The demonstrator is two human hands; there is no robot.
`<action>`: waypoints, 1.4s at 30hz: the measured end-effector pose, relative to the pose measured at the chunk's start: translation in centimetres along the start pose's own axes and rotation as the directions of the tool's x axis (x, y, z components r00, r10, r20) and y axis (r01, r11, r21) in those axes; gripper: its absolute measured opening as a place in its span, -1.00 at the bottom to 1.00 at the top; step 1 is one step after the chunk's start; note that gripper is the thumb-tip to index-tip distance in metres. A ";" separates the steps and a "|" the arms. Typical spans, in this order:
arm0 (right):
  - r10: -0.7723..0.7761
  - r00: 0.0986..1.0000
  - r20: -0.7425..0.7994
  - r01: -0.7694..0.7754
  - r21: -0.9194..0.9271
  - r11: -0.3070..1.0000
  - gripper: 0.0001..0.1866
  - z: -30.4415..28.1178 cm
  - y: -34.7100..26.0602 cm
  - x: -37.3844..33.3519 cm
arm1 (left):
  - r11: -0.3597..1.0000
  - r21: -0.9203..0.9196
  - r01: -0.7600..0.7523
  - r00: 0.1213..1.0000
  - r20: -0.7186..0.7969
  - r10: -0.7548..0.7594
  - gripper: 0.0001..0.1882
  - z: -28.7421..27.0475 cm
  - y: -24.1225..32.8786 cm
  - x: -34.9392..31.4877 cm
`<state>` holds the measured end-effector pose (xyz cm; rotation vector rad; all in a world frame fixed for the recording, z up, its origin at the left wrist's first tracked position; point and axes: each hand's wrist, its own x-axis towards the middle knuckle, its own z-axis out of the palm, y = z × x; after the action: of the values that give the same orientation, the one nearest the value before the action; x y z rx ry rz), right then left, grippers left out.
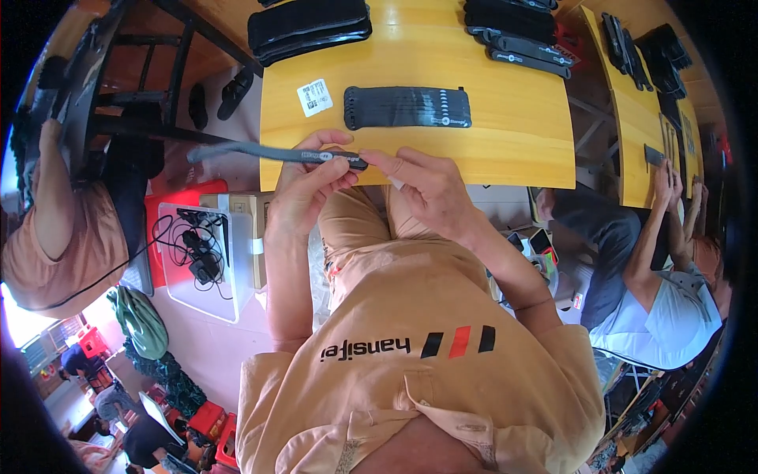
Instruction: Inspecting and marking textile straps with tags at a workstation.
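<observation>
Just over the near edge of the yellow table, a narrow dark grey strap [260,151] with a pale printed mark and a black end is held level in the air. My left hand [304,186] grips it close to that black end, thumb in front, and the long tail sticks out to the left. My right hand [430,189] pinches at the black end with its fingertips; a small white bit shows under its fingers, too small to name. Beyond them lies a flat row of similar black straps [403,107] on the table.
A white printed label [315,98] lies on the yellow table [505,118]. Stacks of black straps [309,31] stand at the far left and far right [517,35]. A clear plastic bin [197,261] with cables is at left. People work at both sides, one person's hands [666,186] at a right-hand table.
</observation>
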<state>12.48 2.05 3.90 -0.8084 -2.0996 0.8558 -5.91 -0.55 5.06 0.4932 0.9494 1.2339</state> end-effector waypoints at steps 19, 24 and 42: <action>0.200 0.978 0.050 -0.200 -0.012 0.980 -0.44 0.0 -1.8 -0.5 | 0.767 0.633 -0.106 0.966 -0.117 0.230 -0.82 2.0 -1.6 -1.2; 0.309 0.942 0.131 -0.334 0.453 0.827 -0.48 0.3 -0.8 -0.8 | 0.754 0.632 -0.179 0.963 -0.044 0.265 -0.82 2.2 -1.6 -1.4; 0.424 0.845 0.327 -0.500 0.763 0.409 -0.62 -1.0 -2.3 -1.0 | 0.894 0.378 -0.241 0.965 -0.002 0.261 -0.80 2.5 -1.1 -1.2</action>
<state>13.19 0.31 5.85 -0.8007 -1.1944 2.0246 -3.28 -1.64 5.93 0.9138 1.2040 1.3042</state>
